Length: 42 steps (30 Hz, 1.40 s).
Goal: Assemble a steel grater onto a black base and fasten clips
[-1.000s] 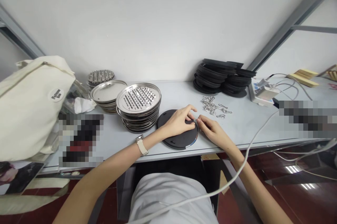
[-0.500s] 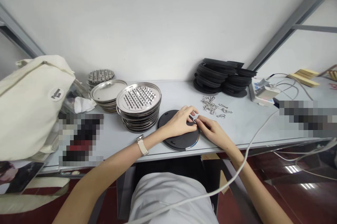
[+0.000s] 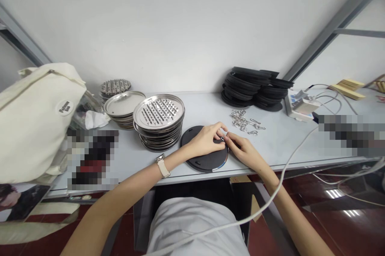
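A flat black round disc (image 3: 207,162) with small slots lies near the table's front edge. My left hand (image 3: 206,140) lies across it, with thumb and fingers curled at its right edge. At that edge my right hand (image 3: 242,150) pinches a small silver metal ring (image 3: 222,138); the fingertips partly hide the ring and how it meets the disc. The two hands' fingertips nearly meet there. Just beyond them lies a loose pile of silver rings and clasps (image 3: 239,119). Left of the disc stands a stack of round metal graters (image 3: 159,113).
Stacked black discs (image 3: 246,85) stand by the wall. Farther left are round metal plates (image 3: 124,103) and more graters (image 3: 115,86). A cream bag (image 3: 39,119) occupies the left end. A power strip (image 3: 299,107) sits at right, and a white cable (image 3: 279,186) hangs across my right forearm.
The disc has shifted slightly right and toward me. The silver ring came into clearer view between my fingertips, then became partly covered again. Both hands stay at the disc's edge.
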### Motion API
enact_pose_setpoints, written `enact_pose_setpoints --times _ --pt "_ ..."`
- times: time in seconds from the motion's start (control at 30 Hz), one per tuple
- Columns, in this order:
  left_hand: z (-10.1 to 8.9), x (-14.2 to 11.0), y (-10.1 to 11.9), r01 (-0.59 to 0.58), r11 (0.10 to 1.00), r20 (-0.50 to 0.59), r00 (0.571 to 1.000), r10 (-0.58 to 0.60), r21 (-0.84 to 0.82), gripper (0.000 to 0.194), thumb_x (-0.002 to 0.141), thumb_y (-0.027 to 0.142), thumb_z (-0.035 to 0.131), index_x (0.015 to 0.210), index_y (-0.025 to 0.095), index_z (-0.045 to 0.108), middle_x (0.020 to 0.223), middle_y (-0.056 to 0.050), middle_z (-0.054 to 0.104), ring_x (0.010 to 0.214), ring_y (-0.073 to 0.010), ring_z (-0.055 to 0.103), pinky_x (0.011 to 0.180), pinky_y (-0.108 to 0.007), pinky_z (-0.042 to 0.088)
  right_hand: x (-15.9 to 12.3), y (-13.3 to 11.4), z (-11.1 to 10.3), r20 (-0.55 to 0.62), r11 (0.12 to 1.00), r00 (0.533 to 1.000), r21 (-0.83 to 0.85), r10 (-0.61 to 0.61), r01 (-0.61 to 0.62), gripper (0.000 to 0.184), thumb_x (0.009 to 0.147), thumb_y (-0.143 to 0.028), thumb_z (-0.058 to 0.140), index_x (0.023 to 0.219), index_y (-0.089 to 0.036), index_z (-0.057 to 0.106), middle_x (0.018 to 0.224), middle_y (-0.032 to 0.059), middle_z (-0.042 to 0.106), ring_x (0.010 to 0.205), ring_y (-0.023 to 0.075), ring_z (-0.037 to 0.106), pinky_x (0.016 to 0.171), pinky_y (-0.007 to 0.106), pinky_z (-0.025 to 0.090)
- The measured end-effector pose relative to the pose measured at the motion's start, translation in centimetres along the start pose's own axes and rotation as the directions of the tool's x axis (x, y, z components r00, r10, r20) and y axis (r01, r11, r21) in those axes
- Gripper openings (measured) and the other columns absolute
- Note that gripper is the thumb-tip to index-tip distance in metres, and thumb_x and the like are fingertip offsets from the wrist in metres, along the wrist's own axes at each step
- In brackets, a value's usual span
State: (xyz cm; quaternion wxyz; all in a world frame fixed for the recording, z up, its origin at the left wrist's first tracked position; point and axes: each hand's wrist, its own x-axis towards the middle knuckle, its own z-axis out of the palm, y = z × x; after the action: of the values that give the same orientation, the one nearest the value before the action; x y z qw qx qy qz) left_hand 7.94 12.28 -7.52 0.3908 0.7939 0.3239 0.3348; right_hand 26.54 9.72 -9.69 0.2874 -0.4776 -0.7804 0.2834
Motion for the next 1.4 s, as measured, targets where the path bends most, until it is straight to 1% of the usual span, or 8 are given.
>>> enact_pose_setpoints --times 0.2,0.37,0.67,1.07,1.23,1.4 --pt "0.01 0.01 -0.11 0.013 1.000 0.012 1.000 -0.013 0.000 0.034 0.072 0.014 0.061 0.105 0.019 0.054 0.079 0.002 0.062 0.077 -0.0112 0.060 0.073 -0.022 0.048 0.03 0.29 0.12 -0.015 1.000 1.000 -0.011 -0.007 0.006 0.034 0.098 -0.042 0.037 0.072 -0.020 0.043 0.062 -0.0029 0.044 0.057 0.0131 0.040 0.056 0.026 0.034" --pt "-0.05 -0.04 -0.09 0.023 0.999 0.027 0.999 -0.022 -0.042 0.036 0.072 0.014 0.061 0.107 0.019 0.053 0.081 0.002 0.062 0.076 -0.0109 0.061 0.072 -0.022 0.048 0.01 0.33 0.10 -0.008 1.000 1.000 -0.003 -0.004 0.004 0.033 0.098 -0.040 0.037 0.072 -0.020 0.043 0.062 -0.0033 0.043 0.057 0.0127 0.039 0.056 0.026 0.034" --pt "-0.11 -0.04 -0.16 0.031 0.997 0.035 0.999 -0.029 -0.066 0.038 0.071 0.014 0.062 0.108 0.020 0.052 0.082 0.002 0.063 0.075 -0.0102 0.061 0.071 -0.020 0.047 0.05 0.17 -0.01 -0.004 1.000 1.000 0.004 0.006 -0.006 0.033 0.098 -0.041 0.037 0.073 -0.020 0.044 0.063 -0.0028 0.046 0.058 0.0132 0.042 0.057 0.026 0.036" --pt "-0.10 -0.01 -0.23 0.046 0.997 0.034 0.998 -0.044 -0.069 0.040 0.071 0.014 0.062 0.109 0.020 0.052 0.083 0.002 0.063 0.076 -0.0103 0.062 0.072 -0.021 0.048 0.02 0.21 0.08 -0.012 1.000 1.000 -0.004 -0.004 0.004 0.034 0.098 -0.043 0.036 0.073 -0.021 0.043 0.062 -0.0026 0.045 0.057 0.0136 0.042 0.057 0.026 0.036" --pt "-0.17 0.00 -0.23 0.033 0.996 0.045 0.999 -0.030 -0.078 0.039 0.071 0.014 0.063 0.109 0.020 0.052 0.083 0.001 0.064 0.075 -0.0101 0.061 0.071 -0.021 0.047 0.03 0.12 0.08 -0.016 1.000 1.000 -0.002 0.001 -0.001 0.033 0.098 -0.041 0.037 0.072 -0.020 0.043 0.062 -0.0029 0.044 0.057 0.0130 0.040 0.056 0.026 0.034" --pt "-0.16 -0.01 -0.19 0.046 0.996 0.040 0.998 -0.043 -0.074 0.041 0.071 0.014 0.062 0.109 0.020 0.052 0.084 0.001 0.064 0.076 -0.0105 0.061 0.072 -0.021 0.047 0.03 0.22 0.16 -0.019 1.000 1.000 -0.002 -0.001 0.001 0.033 0.098 -0.041 0.037 0.072 -0.020 0.042 0.061 -0.0032 0.043 0.057 0.0129 0.040 0.056 0.026 0.035"
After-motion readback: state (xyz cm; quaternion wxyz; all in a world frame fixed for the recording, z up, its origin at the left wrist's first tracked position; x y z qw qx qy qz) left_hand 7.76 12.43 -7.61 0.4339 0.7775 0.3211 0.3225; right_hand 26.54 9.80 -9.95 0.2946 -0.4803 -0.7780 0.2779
